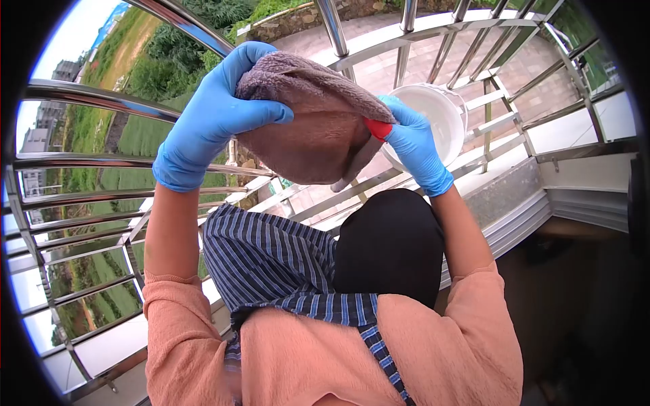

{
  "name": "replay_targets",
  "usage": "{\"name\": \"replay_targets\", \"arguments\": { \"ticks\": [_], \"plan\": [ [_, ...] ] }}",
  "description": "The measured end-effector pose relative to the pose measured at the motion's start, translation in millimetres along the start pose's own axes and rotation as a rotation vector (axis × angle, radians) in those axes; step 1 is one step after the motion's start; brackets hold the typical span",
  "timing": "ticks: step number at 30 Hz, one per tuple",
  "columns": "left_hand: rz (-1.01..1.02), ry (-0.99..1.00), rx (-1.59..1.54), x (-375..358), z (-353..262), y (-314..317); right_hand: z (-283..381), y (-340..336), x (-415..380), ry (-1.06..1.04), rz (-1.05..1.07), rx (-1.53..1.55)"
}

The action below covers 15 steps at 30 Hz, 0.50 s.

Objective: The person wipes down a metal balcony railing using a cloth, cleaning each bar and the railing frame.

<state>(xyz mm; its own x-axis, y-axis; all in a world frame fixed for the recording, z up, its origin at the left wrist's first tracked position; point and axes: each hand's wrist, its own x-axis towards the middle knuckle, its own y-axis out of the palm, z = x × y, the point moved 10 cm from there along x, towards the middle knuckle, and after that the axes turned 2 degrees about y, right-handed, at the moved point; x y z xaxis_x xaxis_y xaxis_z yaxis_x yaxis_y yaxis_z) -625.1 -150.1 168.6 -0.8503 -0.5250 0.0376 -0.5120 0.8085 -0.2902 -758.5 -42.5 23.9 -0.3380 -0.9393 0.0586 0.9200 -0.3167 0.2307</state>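
Observation:
A brown-grey cloth is held up between both hands, in front of the metal railing. My left hand, in a blue glove, grips its upper left side with the thumb across the front. On the right, my right hand, also gloved in blue, pinches the cloth's right edge. Something red shows at the fingertips of my right hand. The cloth hangs in folds, its lower edge above my knees. Behind my right hand a white bucket stands on the bars, partly hidden by that hand.
Shiny metal railing bars run along the left and across the top. White slats lie below, with paving beneath them. A window sill with a track is at the right. My knees, under a striped apron and black cloth, are below my hands.

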Motion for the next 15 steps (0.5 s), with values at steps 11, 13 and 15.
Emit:
{"name": "replay_targets", "arguments": {
  "ticks": [11,13,15],
  "plan": [
    [-0.170,0.033,0.749,113,53,-5,-14,11,3,0.318,0.018,0.401],
    [-0.028,-0.079,0.339,118,64,0,-43,-4,24,0.303,-0.050,0.443],
    [-0.008,-0.070,0.223,111,56,3,-54,-11,32,0.308,-0.110,0.556]
  ]
}}
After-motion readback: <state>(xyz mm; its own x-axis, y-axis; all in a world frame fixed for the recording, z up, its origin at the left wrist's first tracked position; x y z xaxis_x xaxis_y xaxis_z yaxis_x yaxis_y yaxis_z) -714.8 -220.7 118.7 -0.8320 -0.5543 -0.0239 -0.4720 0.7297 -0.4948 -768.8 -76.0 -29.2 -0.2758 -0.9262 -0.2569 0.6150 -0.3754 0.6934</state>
